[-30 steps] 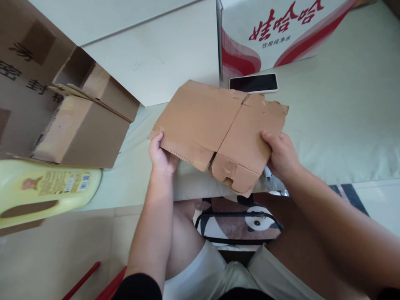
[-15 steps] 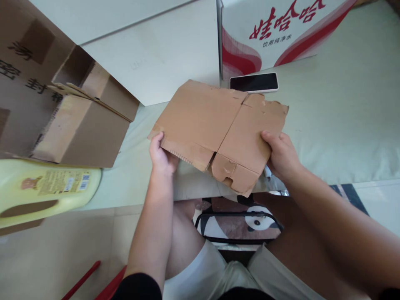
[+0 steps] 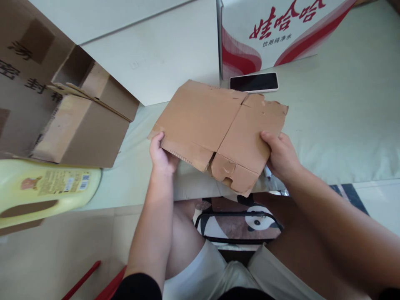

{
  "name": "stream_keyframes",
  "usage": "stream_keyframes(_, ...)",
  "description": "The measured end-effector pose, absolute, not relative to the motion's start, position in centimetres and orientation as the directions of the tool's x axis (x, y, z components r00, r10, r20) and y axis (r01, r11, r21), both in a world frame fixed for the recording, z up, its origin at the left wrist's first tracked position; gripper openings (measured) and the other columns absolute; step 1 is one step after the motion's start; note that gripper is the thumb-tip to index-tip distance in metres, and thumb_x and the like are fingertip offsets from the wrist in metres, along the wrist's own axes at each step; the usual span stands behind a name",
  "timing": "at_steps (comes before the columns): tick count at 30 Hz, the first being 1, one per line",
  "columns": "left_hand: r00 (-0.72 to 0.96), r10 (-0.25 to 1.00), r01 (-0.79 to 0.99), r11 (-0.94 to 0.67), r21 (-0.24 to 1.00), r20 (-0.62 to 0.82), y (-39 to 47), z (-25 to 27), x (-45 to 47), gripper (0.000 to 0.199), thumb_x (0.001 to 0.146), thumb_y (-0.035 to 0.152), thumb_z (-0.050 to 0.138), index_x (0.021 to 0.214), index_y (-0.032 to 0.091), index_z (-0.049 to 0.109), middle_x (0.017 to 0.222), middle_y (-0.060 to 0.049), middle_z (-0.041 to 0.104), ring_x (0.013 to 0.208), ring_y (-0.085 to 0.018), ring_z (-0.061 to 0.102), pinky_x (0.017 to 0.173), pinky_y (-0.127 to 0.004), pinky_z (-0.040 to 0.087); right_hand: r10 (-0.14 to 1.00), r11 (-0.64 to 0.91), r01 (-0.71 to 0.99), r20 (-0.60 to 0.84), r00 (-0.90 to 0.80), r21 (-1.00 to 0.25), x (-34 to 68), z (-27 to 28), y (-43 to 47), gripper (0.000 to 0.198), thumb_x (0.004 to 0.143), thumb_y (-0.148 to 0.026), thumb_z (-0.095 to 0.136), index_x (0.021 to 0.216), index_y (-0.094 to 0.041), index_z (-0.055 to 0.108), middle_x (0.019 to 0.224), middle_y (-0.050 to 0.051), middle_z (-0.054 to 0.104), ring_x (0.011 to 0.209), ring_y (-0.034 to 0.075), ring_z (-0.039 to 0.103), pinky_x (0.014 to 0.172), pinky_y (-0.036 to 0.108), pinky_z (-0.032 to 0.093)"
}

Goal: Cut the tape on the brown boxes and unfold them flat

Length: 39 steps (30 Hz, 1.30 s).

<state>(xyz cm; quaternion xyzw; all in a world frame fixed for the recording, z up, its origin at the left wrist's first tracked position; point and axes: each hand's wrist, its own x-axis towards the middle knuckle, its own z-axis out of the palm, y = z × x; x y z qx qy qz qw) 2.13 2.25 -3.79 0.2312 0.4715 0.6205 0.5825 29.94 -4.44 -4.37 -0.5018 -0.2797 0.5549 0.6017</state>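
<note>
A flat, torn piece of brown cardboard [image 3: 203, 121] is held up in front of me, tilted, above the pale green covered surface. Its creases, ragged right edge and a cut-out tab at the bottom show. My left hand [image 3: 163, 155] grips its lower left corner, thumb on top and fingers underneath. At the right edge my right hand [image 3: 281, 153] pinches it the same way, thumb on the face. The fingers beneath the sheet are hidden. Just beyond the cardboard lies a phone [image 3: 253, 82], dark screen up. Something shiny, too covered to name, shows under my right hand.
Open cardboard boxes [image 3: 93, 129] stand at the left, with a yellow jug [image 3: 62, 187] in front of them. A white box [image 3: 156, 54] and a red-and-white water carton [image 3: 281, 41] stand at the back. Below the surface's edge is a panda-print item [image 3: 237, 227] with a black frame.
</note>
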Motion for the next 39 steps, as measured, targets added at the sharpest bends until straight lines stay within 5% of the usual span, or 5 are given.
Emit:
stream_keyframes(23, -0.225, 0.939, -0.522, 0.108, 0.846, -0.259, 2.31, -3.80, 2.20, 0.034, 0.072, 0.041, 0.072, 0.098, 0.019, 0.070, 0.098, -0.008, 0.076, 0.112, -0.031, 0.070, 0.103, -0.041, 0.055, 0.949, -0.132, -0.361, -0.223, 0.223, -0.923, 30.09, -4.69, -4.36, 0.031, 0.073, -0.049, 0.077, 0.094, -0.028, 0.069, 0.104, 0.005, 0.080, 0.115, 0.035, 0.072, 0.096, 0.053, 0.061)
stream_keyframes(39, -0.237, 0.933, -0.522, 0.114, 0.846, -0.271, 2.31, -3.62, 2.35, 0.032, 0.073, 0.039, 0.070, 0.098, 0.020, 0.070, 0.101, -0.008, 0.077, 0.110, -0.029, 0.071, 0.100, -0.039, 0.057, 0.948, -0.113, -0.401, -0.219, 0.229, -0.909, 30.05, -4.77, -4.35, 0.027, 0.075, -0.044, 0.078, 0.093, -0.027, 0.069, 0.097, 0.002, 0.081, 0.100, 0.030, 0.077, 0.093, 0.050, 0.063)
